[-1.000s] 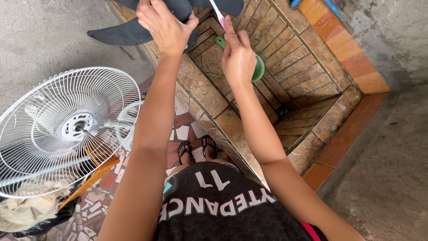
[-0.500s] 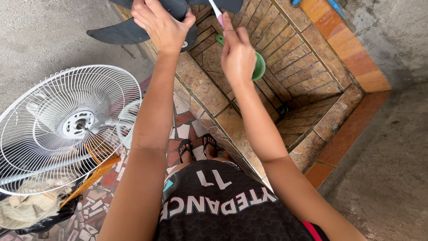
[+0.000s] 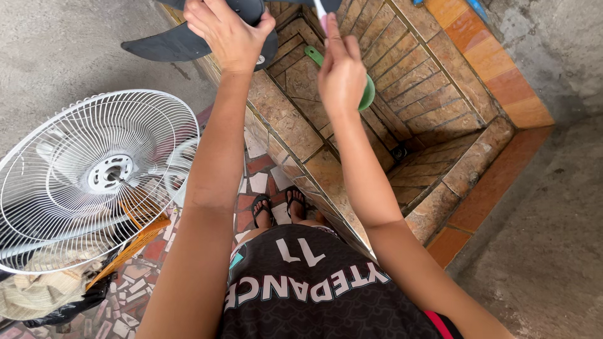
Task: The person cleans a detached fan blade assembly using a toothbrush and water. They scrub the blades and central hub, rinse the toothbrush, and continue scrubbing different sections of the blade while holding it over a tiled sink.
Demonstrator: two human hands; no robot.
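Your left hand (image 3: pixel 227 34) had its grip closed over the hub of the dark fan blade (image 3: pixel 169 43), fingers curled across the top of it, and held it up above the brick-lined basin (image 3: pixel 433 94) at the upper edge of the view, one blade sticking out to the left over the grey concrete floor (image 3: pixel 63 50). Your right hand (image 3: pixel 342 72) was shut around a thin white and pink handle (image 3: pixel 320 14), pinched between thumb and fingers and pointing up toward the blade; its working end ran out of the frame, so you could not tell what kind of tool it was. Just behind that hand a green dipper (image 3: pixel 366 94) lay inside the basin. You stood close against the basin's tiled rim (image 3: pixel 295 135), your feet in black sandals (image 3: pixel 276 207) on the mosaic floor (image 3: pixel 135 301). To your left the white wire fan guard (image 3: pixel 94 179) leaned over an orange basket (image 3: pixel 135 242), with a bundle of pale cloth (image 3: pixel 31 292) below it
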